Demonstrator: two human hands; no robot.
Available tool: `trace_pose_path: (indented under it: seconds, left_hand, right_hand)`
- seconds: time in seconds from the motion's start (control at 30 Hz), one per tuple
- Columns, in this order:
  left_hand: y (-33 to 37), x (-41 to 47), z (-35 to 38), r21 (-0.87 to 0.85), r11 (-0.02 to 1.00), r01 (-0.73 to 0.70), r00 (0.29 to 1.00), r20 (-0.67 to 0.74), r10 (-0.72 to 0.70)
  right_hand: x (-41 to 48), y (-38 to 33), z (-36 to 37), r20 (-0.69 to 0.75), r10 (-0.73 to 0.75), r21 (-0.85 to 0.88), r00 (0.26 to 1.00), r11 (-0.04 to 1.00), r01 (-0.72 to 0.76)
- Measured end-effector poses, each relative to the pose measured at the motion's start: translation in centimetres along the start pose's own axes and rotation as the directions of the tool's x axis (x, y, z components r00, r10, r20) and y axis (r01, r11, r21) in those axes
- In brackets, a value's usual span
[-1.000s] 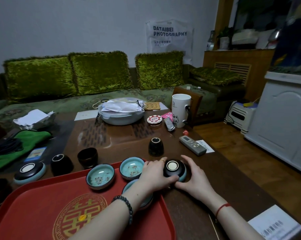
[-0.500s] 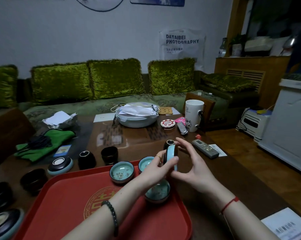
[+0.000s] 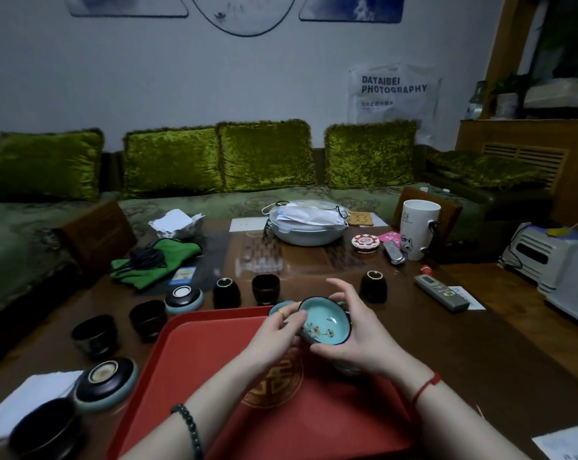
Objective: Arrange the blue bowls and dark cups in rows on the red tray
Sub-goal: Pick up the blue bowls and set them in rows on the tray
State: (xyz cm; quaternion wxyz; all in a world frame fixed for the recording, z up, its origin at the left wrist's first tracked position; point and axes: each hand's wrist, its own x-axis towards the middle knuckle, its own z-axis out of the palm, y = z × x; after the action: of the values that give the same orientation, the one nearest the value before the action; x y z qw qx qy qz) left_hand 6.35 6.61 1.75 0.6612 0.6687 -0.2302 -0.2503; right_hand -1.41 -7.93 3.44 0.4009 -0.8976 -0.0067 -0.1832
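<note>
A blue bowl (image 3: 326,319) with a flower pattern inside is held above the red tray (image 3: 214,346), its opening tilted toward me. My left hand (image 3: 274,333) pinches its left rim and my right hand (image 3: 357,336) cups it from below and the right. More blue bowls on the tray are mostly hidden behind my hands; one rim (image 3: 279,305) shows. Two blue bowls (image 3: 184,298) (image 3: 106,386) lie upside down on the table left of the tray. Dark cups (image 3: 227,292) (image 3: 265,288) (image 3: 374,286) stand beyond the tray, others (image 3: 148,318) (image 3: 95,335) (image 3: 43,429) to its left.
On the wooden table are a grey remote (image 3: 442,291), a white mug (image 3: 418,229), a large lidded bowl (image 3: 306,224), a green cloth (image 3: 154,262) and papers (image 3: 25,398) at the near left. A green sofa runs behind the table.
The bowl has been turned from on edge to opening-up and tilted toward me, still held in both hands above the tray. The camera view has shifted right and up.
</note>
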Motion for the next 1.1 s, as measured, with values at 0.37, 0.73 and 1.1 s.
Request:
trace_pose_path:
  seconds: [0.37,0.73,1.1]
  left_hand:
    - [-2.2,-3.1,-3.8,0.361,0.931,-0.055,0.998,-0.004,0.06]
    - [-3.5,-3.2,-4.8,0.441,0.897,-0.009,1.0,0.018,0.001]
    - [-3.7,-3.2,-4.7,0.514,0.857,-0.042,0.996,-0.044,0.076]
  right_hand:
    - [-0.4,-0.3,4.7,0.138,0.045,-0.158,0.989,0.987,-0.023]
    - [-0.4,0.2,5.8,0.129,0.108,-0.241,0.986,0.968,-0.075]
    - [-0.4,0.1,5.6,0.16,0.101,-0.271,0.982,0.961,-0.055]
